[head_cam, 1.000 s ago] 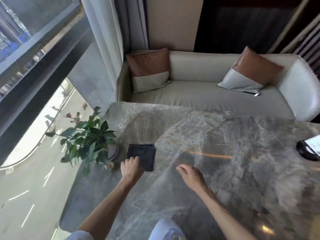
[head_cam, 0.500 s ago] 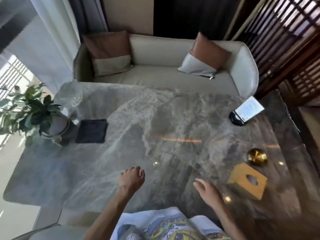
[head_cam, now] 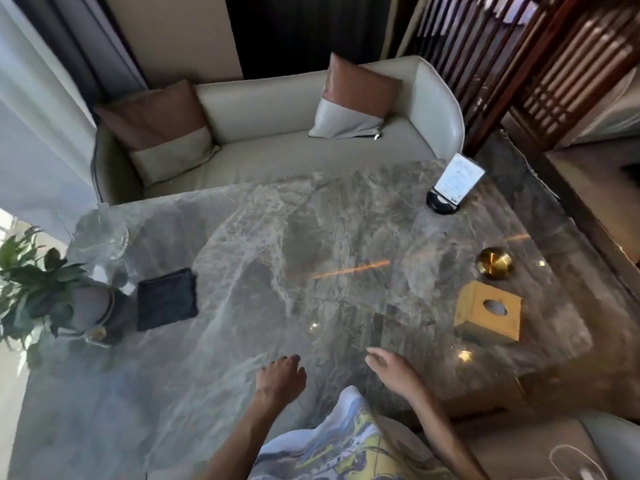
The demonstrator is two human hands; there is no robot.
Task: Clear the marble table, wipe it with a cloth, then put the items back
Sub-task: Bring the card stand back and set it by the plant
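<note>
Marble table [head_cam: 311,237] fronts a cream sofa [head_cam: 277,140]; items sit along its edges, leaving the middle bare. Far left: potted plant [head_cam: 41,292] and a clear glass [head_cam: 104,233], with the folded dark cloth [head_cam: 167,298] just beside the pot, unheld. Near centre: left hand [head_cam: 280,379] loosely curled, empty; right hand [head_cam: 391,370] flat, fingers together, empty, likely heading right. Right side: gold tissue box [head_cam: 488,315], brass dish [head_cam: 494,262], card stand [head_cam: 450,188]. Clearing looks unstarted.

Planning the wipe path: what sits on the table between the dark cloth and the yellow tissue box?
Nothing: in the head view only bare marble table lies between the dark cloth and the yellow tissue box.
</note>
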